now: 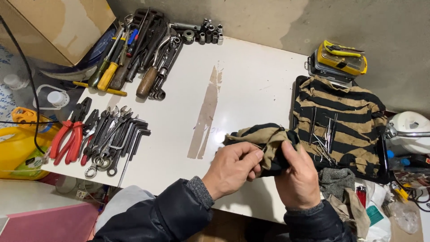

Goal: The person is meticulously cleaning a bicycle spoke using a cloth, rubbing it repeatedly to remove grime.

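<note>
While both hands pinch it, I see the striped rag (264,139) bunched at the white table's (251,85) near edge: left hand (233,168) and right hand (298,177) closed on its folds, surgical tools (323,134) just right.

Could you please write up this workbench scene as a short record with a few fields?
Left hand: left hand pinches the striped rag, fingers closed on it
Right hand: right hand wraps the same rag from the other side
Surface: white table with a brown streak down the middle
Right of hands: striped cloth spread out, small metal tools lying on it
Far left: red-handled pliers beside a row of wrenches
Top left: screwdrivers and sockets
Top right: yellow case
</note>
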